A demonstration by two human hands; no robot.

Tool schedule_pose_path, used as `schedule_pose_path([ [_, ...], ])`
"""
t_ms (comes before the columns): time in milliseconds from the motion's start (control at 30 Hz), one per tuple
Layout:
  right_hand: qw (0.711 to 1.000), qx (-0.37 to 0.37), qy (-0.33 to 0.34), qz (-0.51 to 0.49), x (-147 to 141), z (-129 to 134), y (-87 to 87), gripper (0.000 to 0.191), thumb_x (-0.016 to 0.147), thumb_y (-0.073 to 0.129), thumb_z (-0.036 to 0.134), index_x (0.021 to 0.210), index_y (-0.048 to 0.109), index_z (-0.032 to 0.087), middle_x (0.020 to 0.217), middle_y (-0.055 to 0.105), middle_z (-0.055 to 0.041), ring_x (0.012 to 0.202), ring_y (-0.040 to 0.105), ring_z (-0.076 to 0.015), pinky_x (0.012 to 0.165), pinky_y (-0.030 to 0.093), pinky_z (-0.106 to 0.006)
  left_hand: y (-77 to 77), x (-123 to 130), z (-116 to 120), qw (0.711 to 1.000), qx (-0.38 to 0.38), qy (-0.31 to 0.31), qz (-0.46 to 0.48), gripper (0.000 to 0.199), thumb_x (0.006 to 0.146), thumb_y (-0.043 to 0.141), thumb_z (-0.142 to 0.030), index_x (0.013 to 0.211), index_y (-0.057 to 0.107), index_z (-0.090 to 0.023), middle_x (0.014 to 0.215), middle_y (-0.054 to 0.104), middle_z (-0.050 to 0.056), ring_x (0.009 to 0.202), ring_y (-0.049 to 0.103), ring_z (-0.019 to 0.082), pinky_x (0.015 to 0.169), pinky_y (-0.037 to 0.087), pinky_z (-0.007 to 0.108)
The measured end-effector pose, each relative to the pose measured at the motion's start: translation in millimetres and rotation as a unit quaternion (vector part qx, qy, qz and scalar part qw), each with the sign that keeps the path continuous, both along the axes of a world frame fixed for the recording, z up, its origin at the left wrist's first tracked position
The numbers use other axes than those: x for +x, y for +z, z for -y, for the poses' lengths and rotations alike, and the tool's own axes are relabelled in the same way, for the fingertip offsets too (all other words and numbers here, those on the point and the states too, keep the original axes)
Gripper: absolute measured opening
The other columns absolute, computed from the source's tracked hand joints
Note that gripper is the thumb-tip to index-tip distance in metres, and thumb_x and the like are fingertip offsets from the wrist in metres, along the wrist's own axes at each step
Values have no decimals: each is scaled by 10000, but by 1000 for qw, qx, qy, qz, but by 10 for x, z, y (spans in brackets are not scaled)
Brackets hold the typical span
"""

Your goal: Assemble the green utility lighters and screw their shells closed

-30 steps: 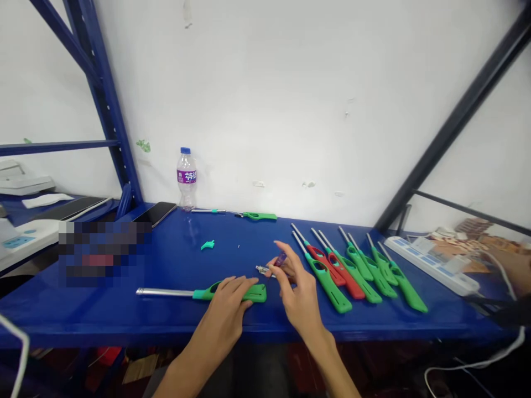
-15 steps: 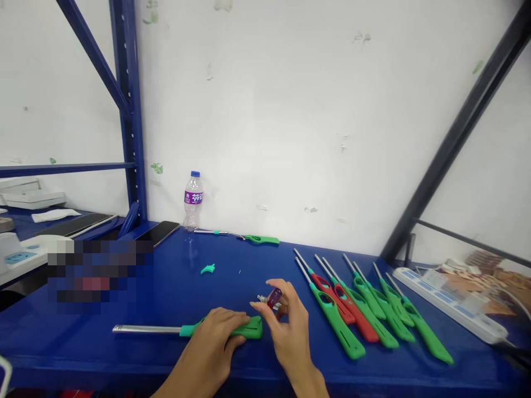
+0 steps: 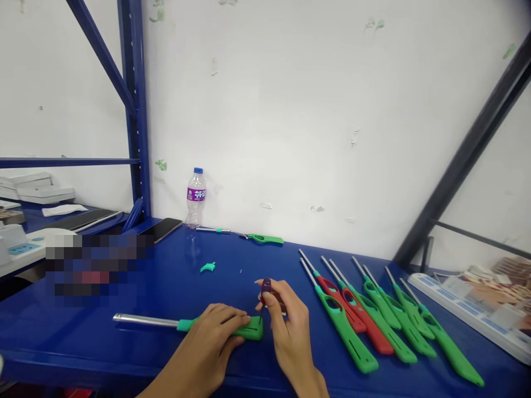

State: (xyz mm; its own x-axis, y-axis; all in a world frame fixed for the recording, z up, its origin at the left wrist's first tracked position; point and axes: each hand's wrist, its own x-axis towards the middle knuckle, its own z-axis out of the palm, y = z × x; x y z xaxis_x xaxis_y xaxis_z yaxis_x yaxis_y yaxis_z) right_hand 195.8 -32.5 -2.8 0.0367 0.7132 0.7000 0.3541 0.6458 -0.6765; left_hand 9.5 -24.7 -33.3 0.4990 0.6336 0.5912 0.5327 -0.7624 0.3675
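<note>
A green long-nosed gas lighter lies flat near the front edge of the table, its metal tube pointing left. Over its handle rests my left hand, fingers closed around it and pinning it down. My right hand pinches a small screwdriver by its dark purple handle. The thin shaft points down at the right end of the lighter handle; whether the tip touches a screw is too small to tell. Behind my hands lies a loose turquoise trigger.
Several assembled green and red lighters lie in a row at the right, beside a power strip. Toward the wall are a plastic bottle, a smartphone and a lighter in separated parts. A blue post stands left.
My right hand has turned the screwdriver upright and brought its shaft down to the lighter's handle end. My left hand keeps its hold. The view has shifted slightly.
</note>
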Motion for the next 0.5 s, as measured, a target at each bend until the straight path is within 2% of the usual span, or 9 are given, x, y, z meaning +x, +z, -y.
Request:
schedule_pose_path([
  [133, 999, -17, -26, -29, -17, -15, -49, 157, 1008, 645, 327, 1117, 671, 218, 875, 744, -14, 679, 720, -149, 562, 534, -222, 12, -9, 0, 1000, 4, -1, 2, 382, 935, 570, -61, 1215, 714, -278, 1129, 772, 19, 1010, 719, 228, 897, 616, 368],
  [233, 998, -12, -45, -43, -19, -19, -71, 411, 977, 707, 317, 1359, 578, 238, 805, 733, 19, 653, 707, -141, 512, 505, -206, 9, -11, 0, 1000, 3, -5, 3, 382, 939, 574, -63, 1226, 709, -277, 1137, 771, 15, 1014, 716, 226, 898, 616, 370],
  [300, 998, 2, -49, -32, -9, -30, -72, 468, 980, 704, 313, 1422, 555, 264, 805, 708, 29, 660, 697, -135, 504, 498, -201, 8, -10, 0, 1000, 1, -4, 3, 378, 940, 582, -67, 1228, 709, -276, 1139, 771, 14, 1017, 715, 224, 901, 614, 367],
  [400, 999, 7, -47, -1, 18, -46, -62, 296, 999, 674, 323, 1291, 649, 279, 829, 663, 26, 657, 673, -124, 509, 494, -204, 18, -3, -2, 1000, -5, 0, -4, 371, 933, 599, -66, 1217, 718, -272, 1132, 775, 11, 1005, 718, 222, 894, 617, 367],
  [500, 999, 11, -36, 14, 43, -25, -45, 223, 1021, 638, 313, 1241, 655, 287, 847, 663, 25, 656, 664, -121, 531, 504, -212, 28, -2, -5, 1000, -14, 3, -12, 371, 925, 616, -61, 1211, 722, -270, 1139, 777, 8, 1008, 720, 225, 894, 621, 374],
])
